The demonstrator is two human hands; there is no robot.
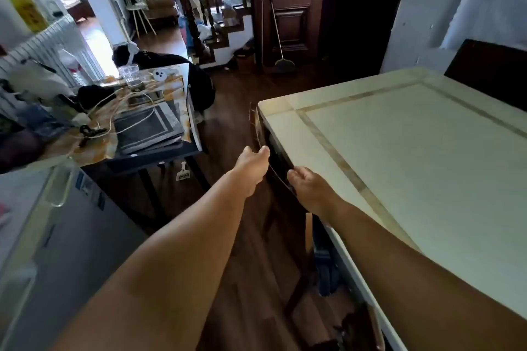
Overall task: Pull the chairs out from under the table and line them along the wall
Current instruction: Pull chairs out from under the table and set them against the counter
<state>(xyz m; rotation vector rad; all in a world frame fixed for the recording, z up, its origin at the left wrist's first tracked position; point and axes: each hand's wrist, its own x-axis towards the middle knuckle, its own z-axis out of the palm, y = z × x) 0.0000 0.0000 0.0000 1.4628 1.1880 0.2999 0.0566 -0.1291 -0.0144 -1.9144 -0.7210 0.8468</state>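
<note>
While the chair (275, 151) stands tucked against the surface (399, 165), both hands grip its top rail. Left hand (252, 164) and right hand (309, 189) fingers curl around it.

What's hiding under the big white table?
A dark wooden chair is tucked under the white table. Only its top rail and some legs show; the tabletop covers its seat. The left hand and right hand grip the rail.
</note>
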